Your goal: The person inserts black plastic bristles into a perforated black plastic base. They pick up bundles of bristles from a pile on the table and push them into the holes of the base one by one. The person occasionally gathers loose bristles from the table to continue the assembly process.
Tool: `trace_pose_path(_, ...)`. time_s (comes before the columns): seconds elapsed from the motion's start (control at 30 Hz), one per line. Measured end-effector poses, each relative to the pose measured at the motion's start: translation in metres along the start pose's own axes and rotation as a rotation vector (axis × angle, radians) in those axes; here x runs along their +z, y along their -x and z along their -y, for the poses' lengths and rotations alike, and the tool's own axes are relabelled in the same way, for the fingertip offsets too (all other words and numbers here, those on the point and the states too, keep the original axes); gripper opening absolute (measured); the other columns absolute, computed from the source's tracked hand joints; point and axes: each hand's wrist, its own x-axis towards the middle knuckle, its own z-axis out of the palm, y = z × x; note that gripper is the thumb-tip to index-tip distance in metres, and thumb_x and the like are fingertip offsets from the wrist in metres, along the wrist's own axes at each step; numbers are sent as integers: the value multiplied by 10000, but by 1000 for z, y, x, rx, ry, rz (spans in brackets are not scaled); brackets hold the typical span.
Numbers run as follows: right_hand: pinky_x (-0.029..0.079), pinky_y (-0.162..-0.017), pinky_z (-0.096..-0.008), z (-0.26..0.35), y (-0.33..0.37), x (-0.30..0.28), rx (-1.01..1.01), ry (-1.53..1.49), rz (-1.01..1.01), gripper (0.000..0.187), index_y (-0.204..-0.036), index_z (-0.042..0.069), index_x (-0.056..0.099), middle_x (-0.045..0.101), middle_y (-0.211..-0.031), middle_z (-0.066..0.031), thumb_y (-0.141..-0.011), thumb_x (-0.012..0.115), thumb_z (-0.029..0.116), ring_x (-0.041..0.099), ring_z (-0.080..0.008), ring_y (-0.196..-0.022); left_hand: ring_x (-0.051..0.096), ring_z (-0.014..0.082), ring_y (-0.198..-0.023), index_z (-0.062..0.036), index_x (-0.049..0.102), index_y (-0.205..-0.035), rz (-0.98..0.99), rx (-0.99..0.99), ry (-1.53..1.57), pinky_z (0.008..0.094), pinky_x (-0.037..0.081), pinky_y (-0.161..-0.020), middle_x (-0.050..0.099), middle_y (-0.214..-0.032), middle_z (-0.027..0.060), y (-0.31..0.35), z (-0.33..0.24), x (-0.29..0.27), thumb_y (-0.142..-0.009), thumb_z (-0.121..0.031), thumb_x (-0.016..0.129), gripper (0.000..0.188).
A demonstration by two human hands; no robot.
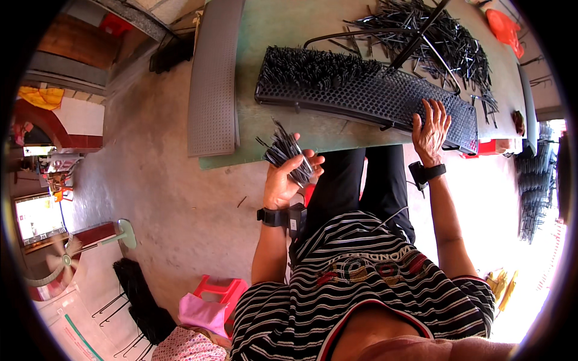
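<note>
My left hand [288,175] is closed around a bundle of thin black plastic strips [282,147], held just off the near edge of the table. A long dark perforated panel [385,96] lies across the table in front of me. Its left part is thick with upright black bristle-like strips [319,67], while the holes over the middle and right show bare. On the right part of this panel my right hand [431,127] rests flat, fingers spread, with nothing seen in it. A black wire frame [415,43] rises behind the panel.
The green tabletop [265,135] bears a big heap of loose black strips [445,36] at the far right and a grey perforated sheet [214,84] along its left edge. A red bag [504,30] is at the far right. A pink stool [223,292] stands at my left.
</note>
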Motion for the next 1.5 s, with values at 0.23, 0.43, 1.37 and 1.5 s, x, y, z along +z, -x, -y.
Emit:
trace_pose_path(0.23, 270, -1024, -487, -26, -16, 5, -137, -155, -20, 379, -1165, 50, 560, 528, -1224, -134, -859, 542, 274, 439, -313, -1197, 552, 197, -500, -27, 494, -1219, -66, 73, -317, 316, 453, -453, 601, -759, 122, 0, 0, -27, -806, -41, 642, 439)
trace_pose_path(0.43, 439, -885, -372, 54, -16, -34, -194, -507, -49, 223, -1023, -3, 594, 582, -1047, -154, -801, 582, -12, 545, -309, -1028, 583, 207, -523, 18, 573, -1090, -34, 113, -316, 301, 463, -464, 635, -750, 142, 13, 0, -14, -785, -14, 637, 313)
trace_pose_path(1.37, 457, -446, -212, 231, -56, -19, 281, -1608, 975, 179, -914, -41, 618, 597, -676, -33, -877, 625, 134, 563, -83, -518, 576, 198, -533, 24, 566, -1030, 87, 25, -139, 282, 465, -478, 644, -807, 159, 30, -23, -6, -739, -25, 634, 303)
trace_pose_path(1.5, 486, -455, -217, 234, -52, -18, 434, -1599, 859, 168, -907, -46, 614, 604, -657, -36, -864, 638, 114, 583, -94, -517, 582, 205, -559, 18, 566, -1029, 78, 49, -165, 284, 464, -484, 640, -810, 153, 23, -20, -13, -743, -20, 637, 297)
